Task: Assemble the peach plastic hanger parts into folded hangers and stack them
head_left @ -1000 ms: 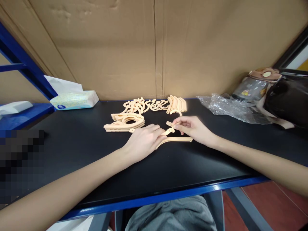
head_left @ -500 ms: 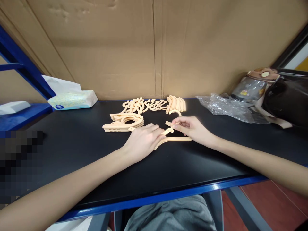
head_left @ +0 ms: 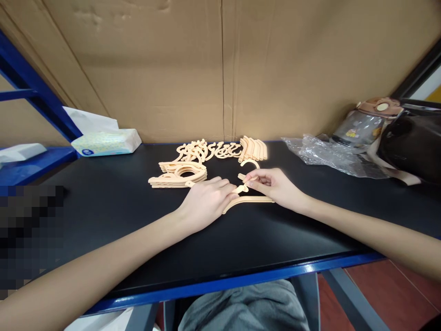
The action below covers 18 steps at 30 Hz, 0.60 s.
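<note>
Palm down, my left hand (head_left: 206,204) has its fingers closed on a beige plastic hanger arm (head_left: 241,189), whose jointed end sticks out past the fingertips. Thumb and fingers of my right hand (head_left: 275,186) pinch at that end from the right. The pinched part is mostly hidden. Just in front lies a loose curved hanger arm (head_left: 251,199), its right end near my right hand. A hanger hook (head_left: 251,162) lies behind the fingers. Left of my left hand is a stack of folded hangers (head_left: 165,183).
At the back are a heap of hanger hooks (head_left: 195,151) and a row of hanger arms (head_left: 254,149). A tissue pack (head_left: 108,141) stands left. Crumpled clear plastic (head_left: 325,154), a bottle (head_left: 358,126) and a dark bag (head_left: 413,138) are at right. Cardboard (head_left: 155,69) walls the back.
Both hands hold nearly the same pose at the joint. The right fingers have shifted very slightly, and the whole view has moved a little.
</note>
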### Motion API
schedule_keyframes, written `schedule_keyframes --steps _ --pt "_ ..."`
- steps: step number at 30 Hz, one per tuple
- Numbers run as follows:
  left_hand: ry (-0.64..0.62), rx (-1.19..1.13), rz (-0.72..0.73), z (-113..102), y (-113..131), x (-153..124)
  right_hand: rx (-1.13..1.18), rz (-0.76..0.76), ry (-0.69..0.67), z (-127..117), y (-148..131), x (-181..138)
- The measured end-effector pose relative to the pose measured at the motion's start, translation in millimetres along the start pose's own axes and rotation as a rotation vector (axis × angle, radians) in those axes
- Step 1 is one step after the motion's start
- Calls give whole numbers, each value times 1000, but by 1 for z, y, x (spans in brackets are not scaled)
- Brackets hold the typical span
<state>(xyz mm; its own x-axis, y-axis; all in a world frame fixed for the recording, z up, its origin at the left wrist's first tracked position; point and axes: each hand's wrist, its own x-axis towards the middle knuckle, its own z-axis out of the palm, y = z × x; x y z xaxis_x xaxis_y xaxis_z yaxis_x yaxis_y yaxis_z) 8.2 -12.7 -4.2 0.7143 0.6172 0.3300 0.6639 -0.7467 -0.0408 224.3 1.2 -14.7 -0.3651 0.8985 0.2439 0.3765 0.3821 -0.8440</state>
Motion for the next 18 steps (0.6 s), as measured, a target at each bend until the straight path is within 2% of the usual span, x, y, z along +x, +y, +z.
schedule_keyframes --steps 9,14,18 --pt "-4 -132 -117 -3 3 4 -14 -57 -8 0 -2 2" --pt "-34 -328 -212 -8 6 8 -80 -121 -47 3 -6 2" --pt "-106 -546 -292 -14 4 10 -168 -197 -51 2 -11 -2"
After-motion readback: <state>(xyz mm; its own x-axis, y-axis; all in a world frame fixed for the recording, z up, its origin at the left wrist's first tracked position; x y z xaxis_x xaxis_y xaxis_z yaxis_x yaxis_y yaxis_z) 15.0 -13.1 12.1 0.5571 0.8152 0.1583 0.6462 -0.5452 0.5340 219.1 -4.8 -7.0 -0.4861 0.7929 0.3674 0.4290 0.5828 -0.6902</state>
